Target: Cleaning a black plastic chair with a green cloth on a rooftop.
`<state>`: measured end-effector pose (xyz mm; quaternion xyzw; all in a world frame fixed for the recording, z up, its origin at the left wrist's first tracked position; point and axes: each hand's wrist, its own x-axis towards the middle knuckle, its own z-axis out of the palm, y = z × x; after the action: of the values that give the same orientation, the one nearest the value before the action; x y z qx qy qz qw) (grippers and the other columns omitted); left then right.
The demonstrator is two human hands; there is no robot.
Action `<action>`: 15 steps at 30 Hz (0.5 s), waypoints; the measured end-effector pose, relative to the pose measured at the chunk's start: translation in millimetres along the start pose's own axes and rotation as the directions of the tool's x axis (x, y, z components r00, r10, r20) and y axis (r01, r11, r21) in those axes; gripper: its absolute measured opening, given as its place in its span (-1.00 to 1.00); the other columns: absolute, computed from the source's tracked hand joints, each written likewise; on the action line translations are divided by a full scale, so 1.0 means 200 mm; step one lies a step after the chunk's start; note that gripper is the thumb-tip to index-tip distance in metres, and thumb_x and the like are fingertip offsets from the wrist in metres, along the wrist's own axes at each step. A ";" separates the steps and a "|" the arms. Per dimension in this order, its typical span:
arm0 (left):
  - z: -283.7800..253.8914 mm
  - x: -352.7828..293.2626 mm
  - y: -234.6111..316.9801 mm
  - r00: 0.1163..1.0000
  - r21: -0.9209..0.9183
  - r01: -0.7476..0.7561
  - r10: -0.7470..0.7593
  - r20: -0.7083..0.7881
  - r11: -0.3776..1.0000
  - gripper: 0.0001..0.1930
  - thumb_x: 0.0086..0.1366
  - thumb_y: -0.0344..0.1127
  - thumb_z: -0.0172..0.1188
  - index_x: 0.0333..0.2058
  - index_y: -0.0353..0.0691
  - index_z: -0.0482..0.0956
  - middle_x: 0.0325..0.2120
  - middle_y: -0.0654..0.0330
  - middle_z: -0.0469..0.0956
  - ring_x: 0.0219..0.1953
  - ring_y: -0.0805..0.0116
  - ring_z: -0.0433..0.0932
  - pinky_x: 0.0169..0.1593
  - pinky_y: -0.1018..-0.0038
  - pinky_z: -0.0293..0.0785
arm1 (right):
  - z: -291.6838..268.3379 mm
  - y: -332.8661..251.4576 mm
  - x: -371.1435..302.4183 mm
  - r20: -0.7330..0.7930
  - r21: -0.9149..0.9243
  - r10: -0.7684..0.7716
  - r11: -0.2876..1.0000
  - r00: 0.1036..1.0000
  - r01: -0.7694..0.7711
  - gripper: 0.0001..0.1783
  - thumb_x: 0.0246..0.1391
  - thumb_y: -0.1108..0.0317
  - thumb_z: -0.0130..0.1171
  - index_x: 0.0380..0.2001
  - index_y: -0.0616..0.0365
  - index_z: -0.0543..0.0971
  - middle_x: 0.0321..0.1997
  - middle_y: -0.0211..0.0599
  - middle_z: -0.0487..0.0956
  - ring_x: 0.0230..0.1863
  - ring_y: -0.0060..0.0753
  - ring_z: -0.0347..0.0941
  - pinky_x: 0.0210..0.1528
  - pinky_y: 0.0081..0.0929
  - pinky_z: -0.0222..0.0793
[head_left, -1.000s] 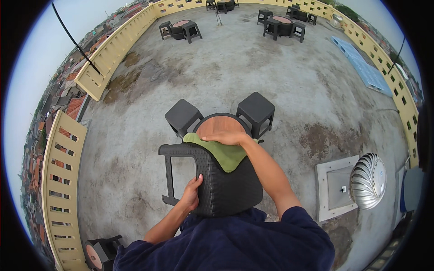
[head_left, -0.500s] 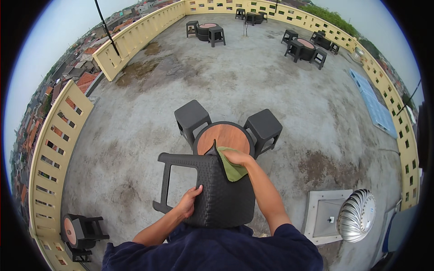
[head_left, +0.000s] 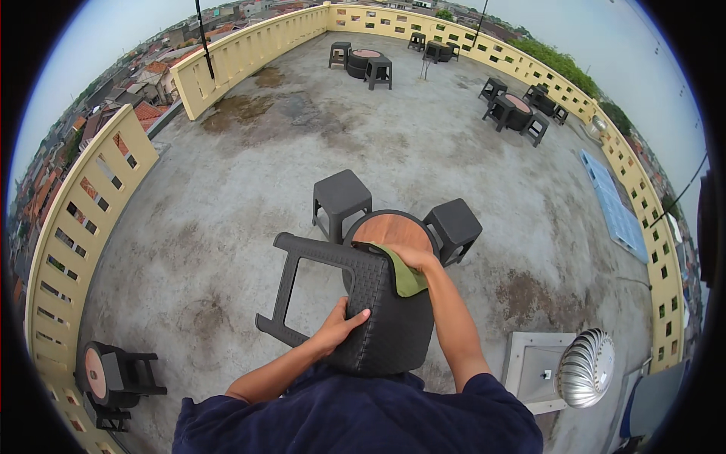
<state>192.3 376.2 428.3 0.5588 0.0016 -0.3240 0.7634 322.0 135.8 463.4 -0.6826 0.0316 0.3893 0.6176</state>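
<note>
A black woven-textured plastic stool [head_left: 393,329] is tipped on its side close to my body, its legs pointing left. My left hand [head_left: 339,333] grips it by the side next to the leg opening, thumb lying over the textured face. A green cloth [head_left: 409,281] is under my right hand [head_left: 414,258], which presses it over the stool's far edge; some of the fingers are hidden. Just beyond stands a low round table [head_left: 392,228] with a wood-look top and black rim, partly covered by the stool. Two more black stools [head_left: 344,194] [head_left: 456,225] stand upright beside this table.
On the right are a silver turbine vent [head_left: 586,368] on a square base and blue slatted panels [head_left: 614,206]. A round table [head_left: 96,372] with stools sits lower left. More table sets [head_left: 367,59] stand farther off, inside a yellow parapet [head_left: 98,181].
The held stool has tilted a little, its far legs swinging up and its body shifting right. My right hand and the cloth have slid right along its edge. The whole view has shifted slightly.
</note>
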 end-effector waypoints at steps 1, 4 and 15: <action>-0.04 -0.01 -0.02 0.992 0.165 -0.104 0.115 -0.057 0.981 -0.24 0.32 -0.03 0.23 0.26 -0.44 0.14 0.16 -0.10 0.32 0.11 0.20 0.45 0.19 0.35 0.36 | 0.04 0.00 0.05 -0.010 0.013 0.003 1.000 1.000 -0.003 -0.41 0.34 -0.04 -0.14 0.17 0.17 0.49 0.22 -0.27 0.49 0.21 -0.40 0.38 0.28 -0.46 0.20; -0.09 -0.15 0.12 0.909 0.373 -0.352 0.409 -0.082 0.858 -0.12 0.24 0.03 0.30 0.34 -0.31 0.07 0.20 -0.24 0.17 0.17 -0.02 0.37 0.23 0.28 0.32 | 0.14 0.04 0.19 -0.047 -0.226 -0.175 0.961 0.983 0.160 -0.42 0.33 -0.04 -0.14 0.14 0.18 0.51 0.18 -0.24 0.52 0.13 -0.40 0.43 0.20 -0.44 0.28; -0.36 -0.24 0.26 0.966 0.741 -0.207 0.252 0.053 0.638 -0.18 0.33 0.03 0.16 0.41 -0.14 -0.02 0.23 -0.34 0.01 0.26 -0.29 0.20 0.29 0.16 0.21 | 0.24 0.22 0.26 -0.399 -0.324 -0.343 0.920 0.850 0.219 -0.43 0.31 0.02 -0.17 0.06 0.27 0.56 0.08 -0.09 0.58 0.04 -0.28 0.50 0.14 -0.39 0.32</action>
<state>206.4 470.9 463.4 0.8246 -0.1798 -0.1814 0.5049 311.0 189.4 400.7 -0.8275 0.0194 0.1267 0.5466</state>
